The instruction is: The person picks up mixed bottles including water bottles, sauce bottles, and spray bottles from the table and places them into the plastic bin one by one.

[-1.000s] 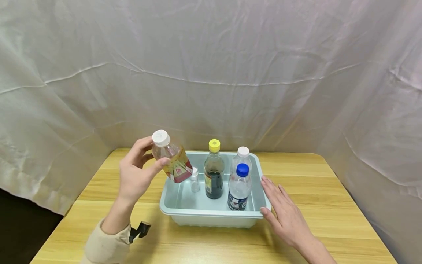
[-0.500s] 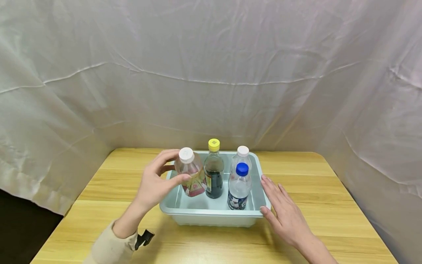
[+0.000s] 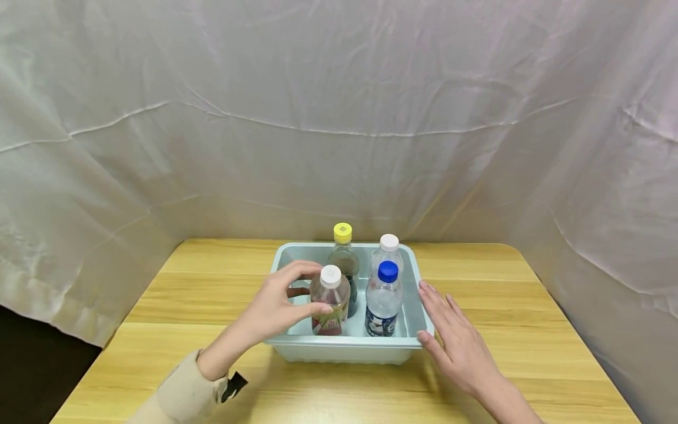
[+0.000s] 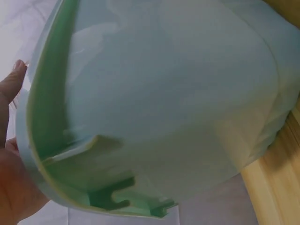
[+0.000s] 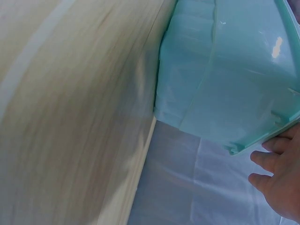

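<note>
Now left hand (image 3: 275,306) grips bottle (image 3: 329,301) inside tub (image 3: 344,344)

You have four bottles showing: one with a yellow cap (image 3: 342,233), one with a blue cap (image 3: 388,271), and two with white caps (image 3: 389,242) (image 3: 331,275). You have one tub (image 3: 346,347) and one table (image 3: 535,330). Two hands (image 3: 275,309) (image 3: 461,347) are in view.

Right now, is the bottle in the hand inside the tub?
Inside. The bottle stands upright in the tub, its bottom below the rim, gripped by the left hand.
</note>
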Demonstrator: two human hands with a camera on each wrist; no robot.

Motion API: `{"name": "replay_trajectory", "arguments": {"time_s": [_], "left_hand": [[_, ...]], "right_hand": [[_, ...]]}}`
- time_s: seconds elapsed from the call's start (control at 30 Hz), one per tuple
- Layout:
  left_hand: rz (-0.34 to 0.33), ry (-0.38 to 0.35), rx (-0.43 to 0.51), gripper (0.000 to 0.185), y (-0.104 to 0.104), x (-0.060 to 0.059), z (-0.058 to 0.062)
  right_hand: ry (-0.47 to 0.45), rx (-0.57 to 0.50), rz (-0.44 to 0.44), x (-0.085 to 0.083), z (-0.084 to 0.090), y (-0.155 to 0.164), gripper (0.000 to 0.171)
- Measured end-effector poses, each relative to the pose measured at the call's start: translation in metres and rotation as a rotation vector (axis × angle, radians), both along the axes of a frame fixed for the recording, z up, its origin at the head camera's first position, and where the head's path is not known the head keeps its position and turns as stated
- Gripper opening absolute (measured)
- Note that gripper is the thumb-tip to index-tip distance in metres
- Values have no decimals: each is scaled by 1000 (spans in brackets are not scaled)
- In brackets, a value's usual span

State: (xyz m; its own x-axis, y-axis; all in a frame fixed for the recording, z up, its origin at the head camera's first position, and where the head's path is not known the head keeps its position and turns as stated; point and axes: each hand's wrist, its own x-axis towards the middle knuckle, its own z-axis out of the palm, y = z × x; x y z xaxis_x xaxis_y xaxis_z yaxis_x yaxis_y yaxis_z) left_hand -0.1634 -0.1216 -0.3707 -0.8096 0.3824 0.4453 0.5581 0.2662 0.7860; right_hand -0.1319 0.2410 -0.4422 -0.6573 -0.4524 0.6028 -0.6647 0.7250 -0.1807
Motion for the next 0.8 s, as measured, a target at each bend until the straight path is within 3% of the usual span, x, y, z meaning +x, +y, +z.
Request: {"name": "replay_trajectory", "arguments": {"time_s": [0.37,0.8], "left_hand": [[-122,-23,-184,48,6,-7,-4],[-214,-78,-263,47,7,-13,-14]], "right_hand": [[-28,5,-10,0,0,0,65],[-38,11,-16,1,1,-1,65]]}}
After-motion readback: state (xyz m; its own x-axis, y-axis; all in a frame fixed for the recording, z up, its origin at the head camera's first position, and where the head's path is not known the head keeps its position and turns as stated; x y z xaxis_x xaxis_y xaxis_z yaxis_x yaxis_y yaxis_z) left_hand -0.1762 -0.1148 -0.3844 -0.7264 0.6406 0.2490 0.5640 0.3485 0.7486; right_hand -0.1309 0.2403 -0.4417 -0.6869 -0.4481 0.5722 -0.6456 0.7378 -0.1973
